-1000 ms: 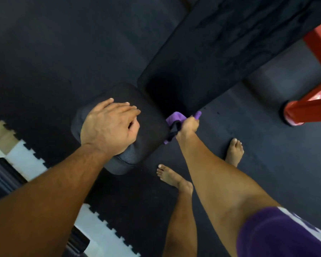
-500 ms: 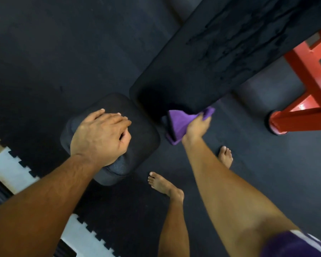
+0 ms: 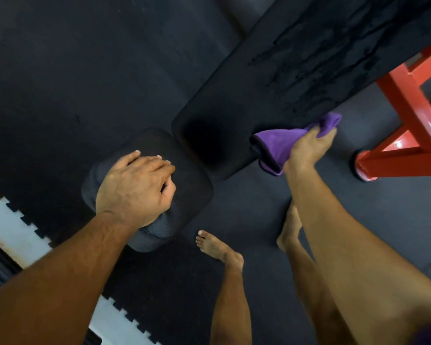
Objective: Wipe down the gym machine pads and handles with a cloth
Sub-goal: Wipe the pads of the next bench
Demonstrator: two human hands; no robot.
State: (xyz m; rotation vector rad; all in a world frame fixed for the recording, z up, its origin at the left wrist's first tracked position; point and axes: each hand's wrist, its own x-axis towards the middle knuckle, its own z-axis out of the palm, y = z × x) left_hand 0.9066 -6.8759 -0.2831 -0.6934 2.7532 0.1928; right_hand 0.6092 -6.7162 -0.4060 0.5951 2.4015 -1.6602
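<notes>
A purple cloth [image 3: 281, 143] is gripped in the right hand [image 3: 306, 148] and pressed against the near side edge of a long black bench pad [image 3: 296, 58], which runs diagonally from the centre of the view to the upper right. The fingers are curled round the bunched fabric; one corner of the cloth is seen jutting past the fingertips toward the upper right, while a wider fold hangs below the pad's edge on the wrist side.

The left hand [image 3: 135, 188] is laid on top of a smaller, rounded black seat pad [image 3: 192, 175], set just beside the near end of the long pad. Its fingers are held close together and bent over the pad's top, the thumb tucked toward the palm; nothing is held in it.

A red steel frame [image 3: 408, 135] is seen at the right edge, its capped foot resting on the dark rubber floor [image 3: 60, 70]. Two bare feet [image 3: 217, 247] are planted on the floor below the pads, the right one partly hidden behind the right forearm. White interlocking mat tiles [image 3: 13, 227] are visible at the lower left.
</notes>
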